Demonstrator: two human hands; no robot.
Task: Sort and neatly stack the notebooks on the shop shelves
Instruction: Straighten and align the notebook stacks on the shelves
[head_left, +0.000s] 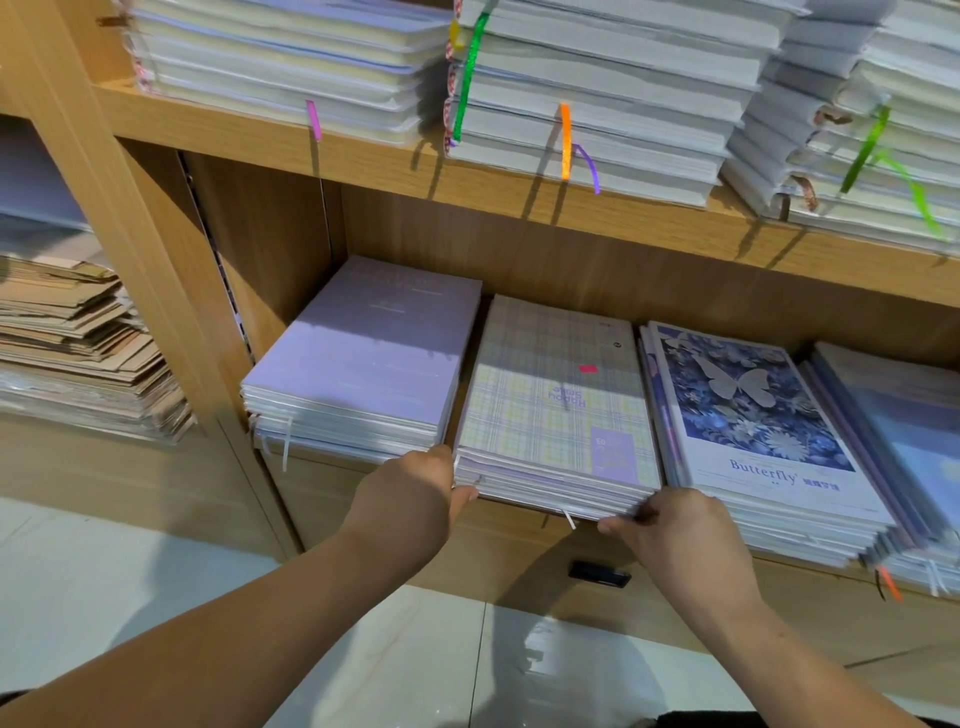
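Observation:
A stack of plaid-covered notebooks (550, 395) lies on the lower wooden shelf (524, 525), its front edge overhanging slightly. My left hand (415, 493) grips the stack's front left corner. My right hand (675, 525) holds the front right corner, fingers tucked under the edge. To the left sits a stack of plain lilac notebooks (363, 358). On the right a stack topped by a blue butterfly notebook (753, 410) lies close beside the plaid one, and a further pale blue stack (904, 441) sits at the right edge.
The upper shelf (363, 156) carries tall piles of white-edged notebooks (597, 93) with coloured ribbon bookmarks. A heap of brown paper-covered books (78, 343) fills the left compartment. A black handle (600, 574) sits on the cabinet front below. Pale floor tiles (156, 561) lie beneath.

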